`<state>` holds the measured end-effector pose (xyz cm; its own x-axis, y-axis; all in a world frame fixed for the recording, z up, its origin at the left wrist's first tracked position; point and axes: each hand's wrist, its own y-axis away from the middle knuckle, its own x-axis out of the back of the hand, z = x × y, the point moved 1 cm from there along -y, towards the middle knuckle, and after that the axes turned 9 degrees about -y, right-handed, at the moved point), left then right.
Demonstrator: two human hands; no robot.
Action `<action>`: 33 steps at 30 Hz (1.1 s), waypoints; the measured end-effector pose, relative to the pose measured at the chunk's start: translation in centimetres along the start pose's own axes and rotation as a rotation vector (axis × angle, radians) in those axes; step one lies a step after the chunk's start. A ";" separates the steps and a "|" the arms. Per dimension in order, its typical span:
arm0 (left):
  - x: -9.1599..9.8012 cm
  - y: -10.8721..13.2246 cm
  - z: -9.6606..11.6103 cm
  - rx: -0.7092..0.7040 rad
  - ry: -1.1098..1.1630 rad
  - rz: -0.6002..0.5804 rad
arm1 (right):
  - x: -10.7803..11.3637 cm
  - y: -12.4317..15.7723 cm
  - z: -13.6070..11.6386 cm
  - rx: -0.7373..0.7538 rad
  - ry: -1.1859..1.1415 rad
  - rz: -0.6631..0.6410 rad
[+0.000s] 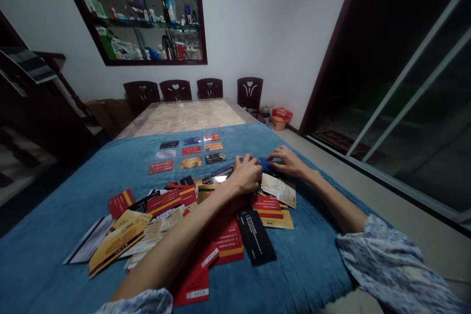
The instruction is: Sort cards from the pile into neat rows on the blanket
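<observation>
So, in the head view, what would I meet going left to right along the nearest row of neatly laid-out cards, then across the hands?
Red card → gold card → black card → left hand → blue card → right hand.

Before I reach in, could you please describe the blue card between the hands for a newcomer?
Start at the blue tablecloth, then find the right hand. The blue card is at its fingertips, towards the left hand. Its deep blue differs from the cream leaflet and red leaflet nearby.
</observation>
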<state>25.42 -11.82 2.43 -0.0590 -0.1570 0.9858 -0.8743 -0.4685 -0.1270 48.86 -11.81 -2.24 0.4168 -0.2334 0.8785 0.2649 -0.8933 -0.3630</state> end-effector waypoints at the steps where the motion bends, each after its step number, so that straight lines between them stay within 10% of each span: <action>1: 0.0 -0.4 0.1 -0.015 -0.013 -0.005 | 0.0 0.2 -0.1 -0.028 0.016 0.002; 17: -2.9 -8.3 -1.7 -0.117 -0.010 -0.275 | -0.1 0.8 -0.9 -0.239 0.141 -0.111; 33: -2.5 -11.0 -2.6 -0.097 -0.080 -0.328 | -0.2 0.9 -0.5 -0.179 0.054 -0.072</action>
<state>33.97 -4.00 1.60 0.2669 -0.0811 0.9603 -0.8825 -0.4210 0.2097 48.57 -12.81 -2.58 0.3534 -0.1828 0.9174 0.1314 -0.9613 -0.2421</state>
